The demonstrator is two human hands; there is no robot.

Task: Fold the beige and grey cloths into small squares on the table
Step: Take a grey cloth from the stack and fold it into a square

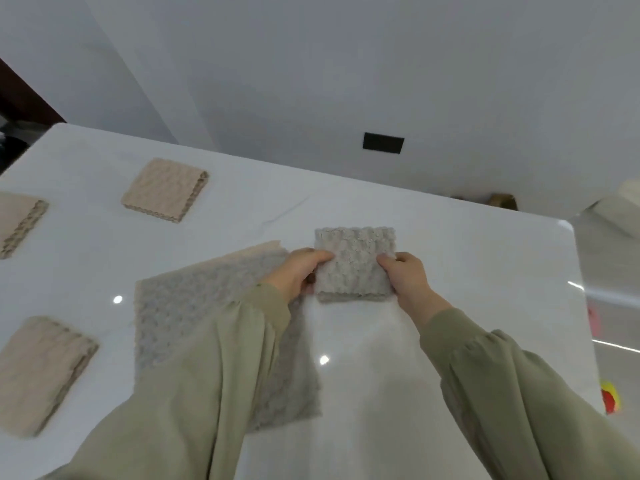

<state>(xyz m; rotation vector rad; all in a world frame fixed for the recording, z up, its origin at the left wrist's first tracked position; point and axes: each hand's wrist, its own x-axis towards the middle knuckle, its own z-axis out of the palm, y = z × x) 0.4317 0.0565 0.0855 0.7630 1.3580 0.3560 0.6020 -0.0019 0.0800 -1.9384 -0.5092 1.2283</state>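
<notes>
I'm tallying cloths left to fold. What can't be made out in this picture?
Head view:
- Flat grey cloth: near part hidden by the left sleeve.
- Beige cloth beneath it: only a corner shows.
- Folded beige cloth, far left: cut by the frame edge.
- Red-yellow object, right: past the table edge, too small to identify.

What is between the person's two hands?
In the head view, a small folded grey fluffy cloth square lies between the left hand and right hand, pinched at both sides.
</notes>
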